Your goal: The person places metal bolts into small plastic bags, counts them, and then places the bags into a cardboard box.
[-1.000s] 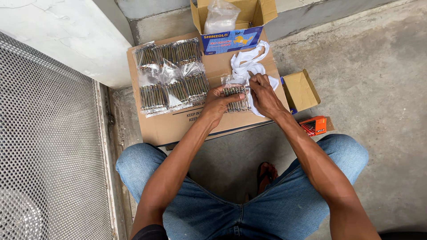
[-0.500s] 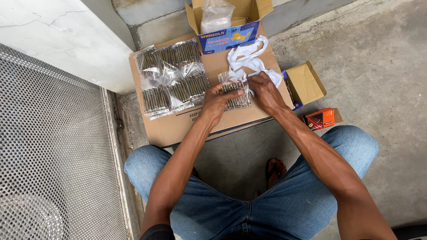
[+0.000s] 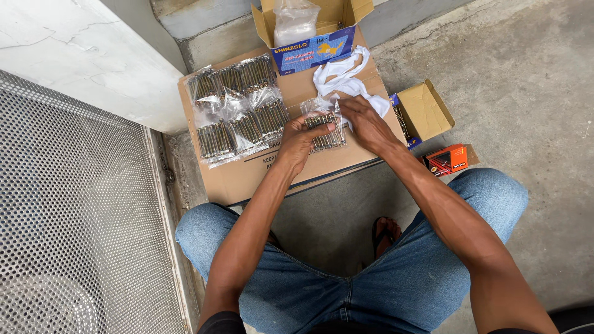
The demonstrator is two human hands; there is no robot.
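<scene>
A clear plastic bag of screws lies flat on a flattened cardboard sheet. The long, brassy screws lie side by side in a tight row, and the bag's crinkled open end points away from the person.

Six clear bags of screws lie in two rows on a flat sheet of cardboard. Behind them stands an open blue and yellow box with a plastic bag inside. A white cloth lies just beside it. An empty small box and an orange packet sit on the concrete floor. A perforated metal sheet lies at the left.
</scene>
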